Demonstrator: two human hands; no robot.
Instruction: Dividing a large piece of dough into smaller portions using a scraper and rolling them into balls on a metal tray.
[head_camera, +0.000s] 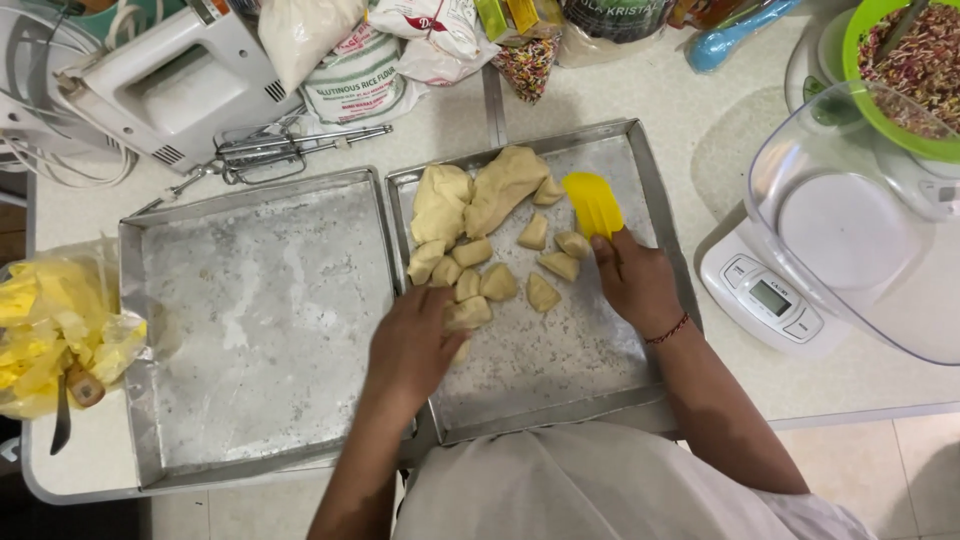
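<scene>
A small piece of dough (468, 314) lay in the right-hand tray (560, 385), under the curled fingers of the left hand (412, 345), which closed over it. Other cut pieces (540, 265) sat just beyond, below the big lump of dough (480, 195). The right hand (632, 282) gripped a yellow scraper (592, 204) (blade resting near the pieces). The left tray (260, 320) sat touching alongside, a kitchen scale (770, 300) to the right.

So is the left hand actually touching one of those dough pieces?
Touching. The head view shows the left hand lying over a dough piece in the right tray, its fingers covering the piece's edge with no gap showing.
</scene>
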